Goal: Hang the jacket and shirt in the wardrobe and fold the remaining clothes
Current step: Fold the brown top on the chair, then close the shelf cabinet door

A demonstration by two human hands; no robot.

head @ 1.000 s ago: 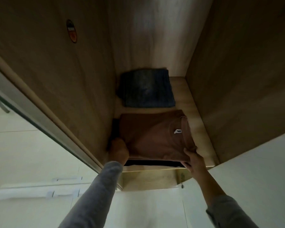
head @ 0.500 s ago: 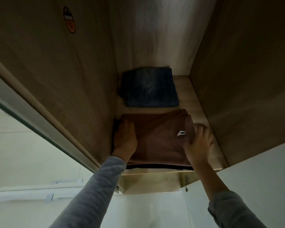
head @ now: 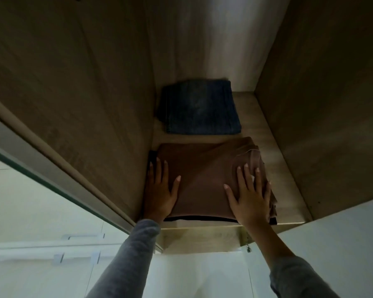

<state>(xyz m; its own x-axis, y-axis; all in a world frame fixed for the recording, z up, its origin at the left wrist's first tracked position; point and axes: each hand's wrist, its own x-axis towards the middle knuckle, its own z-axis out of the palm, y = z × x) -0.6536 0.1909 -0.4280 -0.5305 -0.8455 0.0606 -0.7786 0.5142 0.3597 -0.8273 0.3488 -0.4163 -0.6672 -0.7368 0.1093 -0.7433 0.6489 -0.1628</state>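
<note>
Left hand [head: 160, 193] and right hand [head: 251, 200] lie flat, fingers [head: 241, 179] straight and gripping nothing, atop the folded brown garment [head: 205, 168]; the shelf [head: 276, 160] extends farther.

I wear a grey long-sleeved top of soft, slightly fuzzy, heathered knit, and both my hands are bare. My left sleeve [head: 127, 261] runs all the way down to the wrist, where its cuff ends just short of my left hand [head: 159, 194], while my right sleeve [head: 297, 278] stops higher, partway up the forearm, in a loose, rumpled edge that leaves the wrist and lower arm behind my right hand [head: 249, 201] uncovered. My nails [head: 238, 168] are pale and a little long.
</note>
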